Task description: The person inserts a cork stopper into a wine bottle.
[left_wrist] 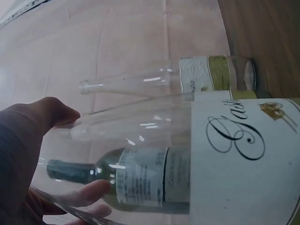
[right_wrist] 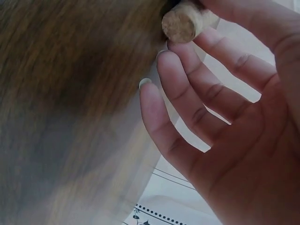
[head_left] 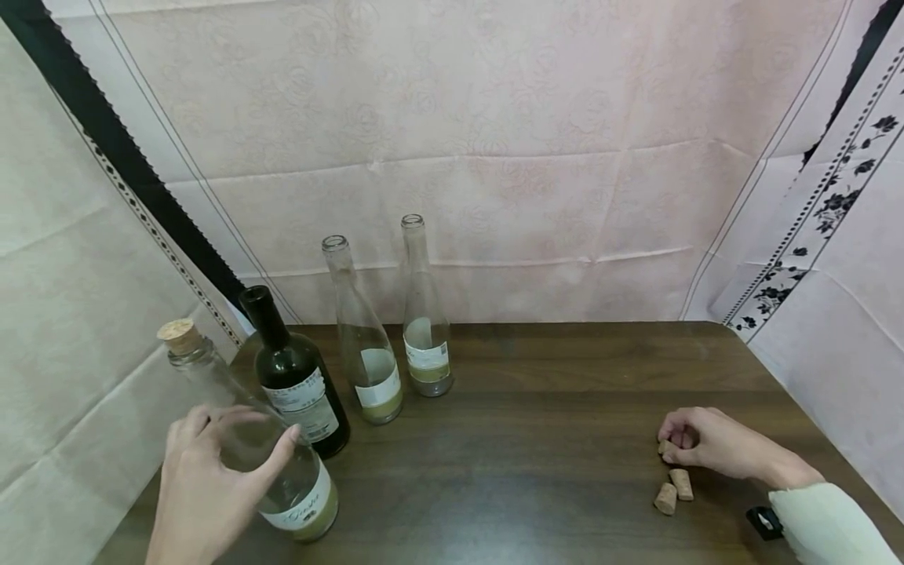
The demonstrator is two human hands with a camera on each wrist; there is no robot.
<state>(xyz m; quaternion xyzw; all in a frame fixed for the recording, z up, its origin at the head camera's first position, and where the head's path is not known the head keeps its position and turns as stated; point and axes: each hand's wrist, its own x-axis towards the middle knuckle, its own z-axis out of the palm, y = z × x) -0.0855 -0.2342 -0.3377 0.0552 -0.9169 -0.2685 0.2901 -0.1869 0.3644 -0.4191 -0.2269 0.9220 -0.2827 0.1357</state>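
Observation:
At the left of the head view, my left hand (head_left: 208,482) grips a clear glass bottle (head_left: 305,514) round its body, with thumb and fingers on opposite sides. A cork (head_left: 179,337) is seated in that bottle's mouth. Its white label with script lettering (left_wrist: 243,154) fills the right of the left wrist view. Over on the right, my right hand (head_left: 730,449) pinches a small cork (right_wrist: 180,24) between thumb and finger, close to the tabletop. Its other fingers are slightly bent in the right wrist view. Two loose corks (head_left: 665,498) lie on the table just in front of this hand.
A dark green wine bottle (head_left: 300,384) stands behind the held bottle. Two uncorked clear bottles (head_left: 374,369) (head_left: 427,345) stand further back on the wooden table (head_left: 537,439). Pale cloth (head_left: 494,157) hangs behind and at both sides.

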